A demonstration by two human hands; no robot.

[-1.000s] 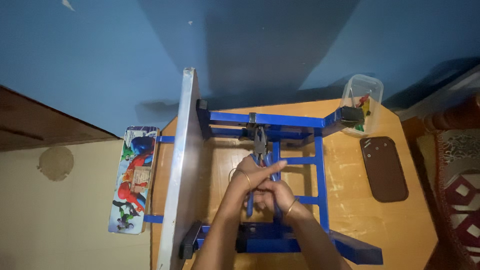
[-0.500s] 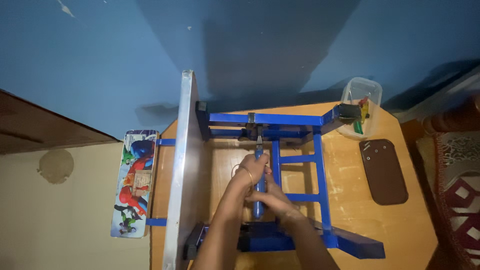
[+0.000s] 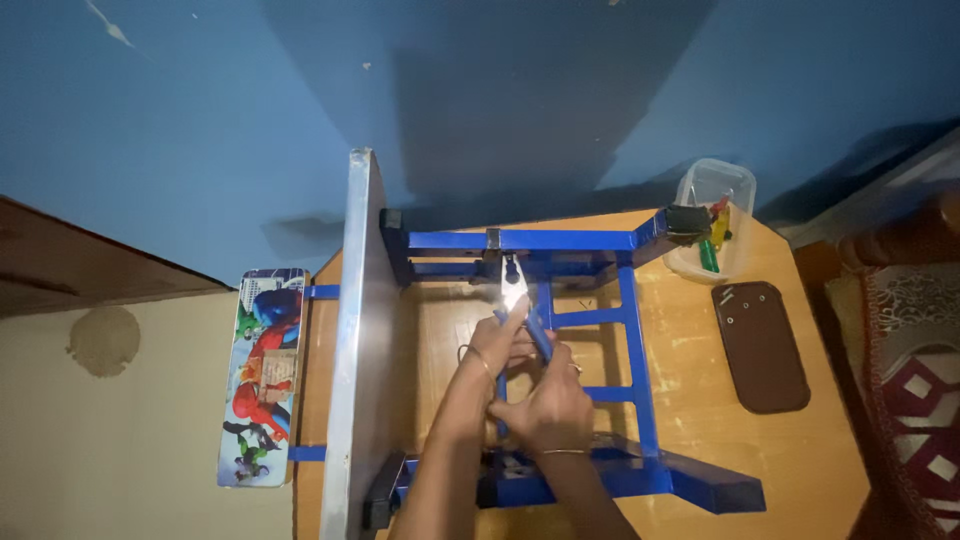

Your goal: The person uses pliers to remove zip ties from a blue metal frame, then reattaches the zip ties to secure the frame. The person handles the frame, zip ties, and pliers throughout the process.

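Pliers [image 3: 514, 290] with blue handles sit clenched in both the left hand [image 3: 497, 345] and right hand [image 3: 548, 405], above the blue metal frame [image 3: 630, 330].

My two forearms are running off the bottom edge, and my right hand [image 3: 548, 408] is covering the lower handles of the pliers [image 3: 517, 300]. I'm finding the bits inside the clear tub [image 3: 713, 220] too small to identify, and the rug [image 3: 915, 390] is being cut off at the right edge.

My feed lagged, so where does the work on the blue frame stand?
Done: the frame lies on its side on the table, its top panel standing on edge. In hand: both hands, left hand and right hand, hold pliers with the tip at the upper bar's joint. Left: I cannot tell whether that joint is tight or loose.
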